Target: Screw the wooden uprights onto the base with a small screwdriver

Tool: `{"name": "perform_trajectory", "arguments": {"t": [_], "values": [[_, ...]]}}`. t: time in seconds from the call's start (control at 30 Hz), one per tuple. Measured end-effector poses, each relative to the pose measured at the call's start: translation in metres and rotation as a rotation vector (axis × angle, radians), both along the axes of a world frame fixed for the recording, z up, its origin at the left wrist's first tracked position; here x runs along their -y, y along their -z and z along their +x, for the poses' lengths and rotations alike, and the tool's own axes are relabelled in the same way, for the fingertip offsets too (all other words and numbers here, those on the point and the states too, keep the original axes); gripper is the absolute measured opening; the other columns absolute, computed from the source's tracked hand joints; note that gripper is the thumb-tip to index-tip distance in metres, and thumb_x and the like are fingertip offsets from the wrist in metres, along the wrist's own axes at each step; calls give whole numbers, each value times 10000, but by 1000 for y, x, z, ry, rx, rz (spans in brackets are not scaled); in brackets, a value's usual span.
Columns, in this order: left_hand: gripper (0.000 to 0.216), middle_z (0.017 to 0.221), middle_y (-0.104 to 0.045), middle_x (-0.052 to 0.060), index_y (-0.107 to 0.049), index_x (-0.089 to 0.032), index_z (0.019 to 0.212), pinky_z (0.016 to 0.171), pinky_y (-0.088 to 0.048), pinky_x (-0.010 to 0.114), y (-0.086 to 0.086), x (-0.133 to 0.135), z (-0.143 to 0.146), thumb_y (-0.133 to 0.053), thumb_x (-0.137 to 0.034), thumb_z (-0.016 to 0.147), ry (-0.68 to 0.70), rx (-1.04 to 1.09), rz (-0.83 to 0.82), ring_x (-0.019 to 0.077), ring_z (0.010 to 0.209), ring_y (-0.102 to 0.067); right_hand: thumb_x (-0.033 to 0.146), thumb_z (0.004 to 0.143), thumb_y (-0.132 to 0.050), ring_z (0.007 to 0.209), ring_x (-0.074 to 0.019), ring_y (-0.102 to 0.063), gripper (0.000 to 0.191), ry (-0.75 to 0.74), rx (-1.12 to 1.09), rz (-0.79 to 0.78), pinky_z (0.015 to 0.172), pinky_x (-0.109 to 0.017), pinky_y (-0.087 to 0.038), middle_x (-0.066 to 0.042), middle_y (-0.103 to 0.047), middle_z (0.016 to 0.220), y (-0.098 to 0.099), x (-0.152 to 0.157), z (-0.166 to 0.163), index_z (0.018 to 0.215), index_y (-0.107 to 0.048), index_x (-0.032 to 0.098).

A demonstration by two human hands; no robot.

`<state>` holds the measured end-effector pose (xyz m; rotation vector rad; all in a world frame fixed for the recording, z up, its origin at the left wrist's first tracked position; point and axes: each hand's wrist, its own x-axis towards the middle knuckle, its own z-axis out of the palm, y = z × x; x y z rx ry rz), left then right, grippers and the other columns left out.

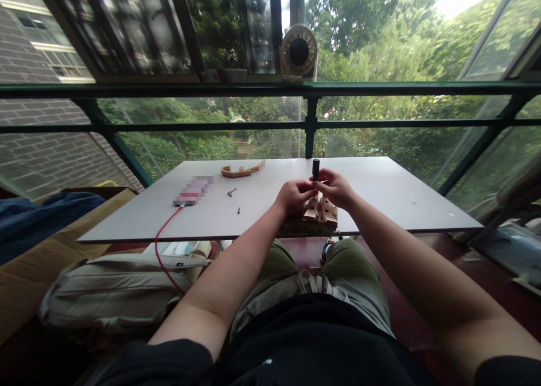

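Note:
An upright screwdriver (315, 169) with a black handle stands between my hands; its lower end is hidden by my fingers. My right hand (336, 187) is closed around the lower part of it. Close against it on the left, my left hand (296, 196) is pinched, with its fingertips just below the handle. What those fingertips hold cannot be made out. Directly under both hands, a light wooden piece (311, 212) with holes and split ends lies at the table's front edge, on a darker block (302, 226).
On the white table (380, 205) lie a curved wooden part (236, 172), small screws (231, 193), another screw (239, 211) and a blurred-out phone (192, 191) with a red cable (159, 251). A bag (114, 290) and a cardboard box (25, 279) are at left. Beyond is a green railing (253, 89) with a fan (299, 50).

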<state>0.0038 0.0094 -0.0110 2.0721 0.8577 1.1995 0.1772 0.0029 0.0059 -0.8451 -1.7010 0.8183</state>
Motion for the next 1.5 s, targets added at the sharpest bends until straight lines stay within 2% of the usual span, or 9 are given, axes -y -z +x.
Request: {"name": "perform_trajectory", "arguments": {"t": [0.17, 0.37, 0.5, 0.7, 0.97, 1.2, 1.5], "values": [[347, 869, -757, 74, -746, -123, 949, 691, -497, 246, 2, -4, 0, -639, -429, 823, 33, -12, 1, 165, 755, -673, 356, 753, -671, 747, -174, -613, 259, -53, -44, -36, 682, -312, -501, -56, -676, 849, -5, 5, -1, 927, -657, 165], [346, 834, -754, 64, -747, -125, 931, 675, -493, 241, 2, -2, -1, -636, -434, 822, 20, -22, 7, 161, 735, -670, 345, 743, -681, 715, -165, -603, 251, -19, -48, -32, 651, -299, -486, -46, -661, 802, -4, 4, -3, 910, -657, 159], [334, 852, -758, 70, -745, -125, 940, 688, -501, 247, 2, -1, 0, -647, -420, 819, 38, 18, -13, 168, 749, -682, 342, 755, -687, 707, -164, -606, 241, -7, -40, -13, 645, -300, -489, -46, -658, 803, -2, 3, -2, 910, -651, 161], [357, 873, -758, 91, -732, -121, 943, 682, -514, 253, 0, 0, -1, -702, -434, 773, -19, 29, -27, 181, 771, -696, 339, 774, -679, 736, -168, -615, 223, 2, -24, 20, 659, -297, -489, -51, -669, 836, 2, -1, -1, 917, -652, 169], [349, 890, -763, 90, -744, -128, 946, 701, -517, 261, 2, -3, -1, -678, -434, 792, 3, 7, -13, 185, 787, -702, 340, 758, -665, 782, -180, -617, 261, -39, -49, -25, 708, -315, -500, -58, -682, 874, -3, 2, -1, 950, -675, 163], [347, 874, -763, 85, -752, -123, 943, 704, -518, 260, 3, -3, -2, -660, -427, 802, 24, 1, -13, 182, 775, -698, 348, 755, -664, 692, -163, -599, 260, -2, -31, -52, 641, -302, -486, -50, -672, 812, -4, 4, -1, 932, -671, 158], [366, 908, -765, 90, -753, -121, 984, 723, -530, 268, 1, -2, -2, -654, -423, 803, 22, -16, -23, 195, 806, -703, 375, 775, -675, 720, -159, -600, 251, 13, -10, 11, 633, -286, -485, -42, -660, 827, 0, 0, -1, 924, -644, 175]]}}
